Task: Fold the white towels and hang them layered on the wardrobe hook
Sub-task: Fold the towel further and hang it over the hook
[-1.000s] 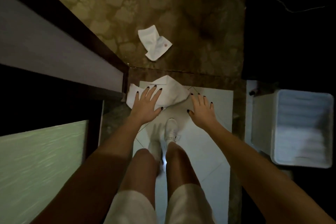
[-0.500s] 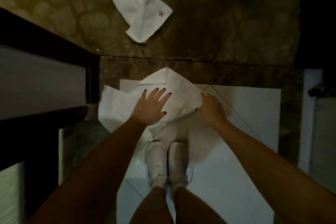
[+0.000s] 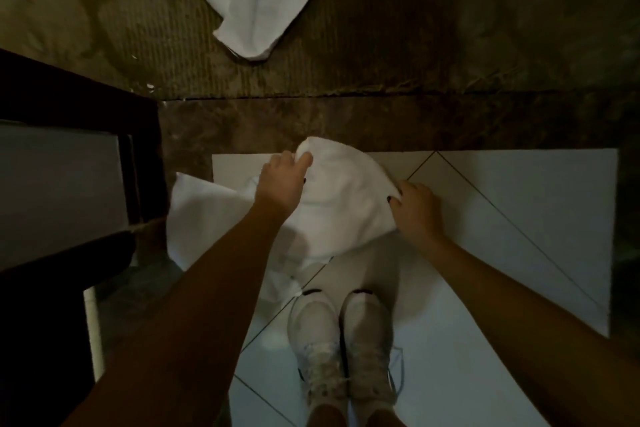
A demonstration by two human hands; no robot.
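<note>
Item one, white towel [image 3: 343, 204]: lies rumpled on the pale tile floor [image 3: 519, 218] just ahead of the shoes [image 3: 341, 340], far corner lifted, presumably so that two corners can be taken up and the cloth drawn flat for folding. Left hand [image 3: 282, 182]: fingers [image 3: 303, 159] curled, pinching that lifted corner; right hand [image 3: 417, 210]: fingers [image 3: 403, 192] bent round the towel's right edge, gripping it. Item two, second towel [image 3: 256, 3], red emblem: on the carpet [image 3: 450, 28], well apart, untouched; no hook in view.

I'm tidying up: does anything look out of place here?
Yes: a second white towel lies rumpled on the carpet, apart from the towel the left hand and right hand grip on the tiles.
</note>
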